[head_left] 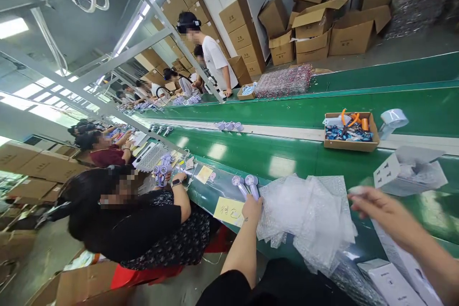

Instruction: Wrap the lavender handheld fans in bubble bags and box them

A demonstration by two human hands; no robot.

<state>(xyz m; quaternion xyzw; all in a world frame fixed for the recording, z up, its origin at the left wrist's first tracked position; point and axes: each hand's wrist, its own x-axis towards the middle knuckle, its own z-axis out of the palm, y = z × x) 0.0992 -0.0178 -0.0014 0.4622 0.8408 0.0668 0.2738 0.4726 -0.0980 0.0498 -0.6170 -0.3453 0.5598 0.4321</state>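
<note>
The left hand (pixel 253 208) is wrapped around the handles of two lilac handheld fans (pixel 252 181), left of bubble-wrap bags (pixel 311 205) on the green counter (pixel 220 192). The blurred right hand (pixel 376 208)'s grip is unclear. Gathering fans seems underway; lifting calls for clearing the bags.

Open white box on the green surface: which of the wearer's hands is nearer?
Right. The right hand is just below and left of the white box in the picture; the left hand is past the clear bags, at the purple fans.
</note>
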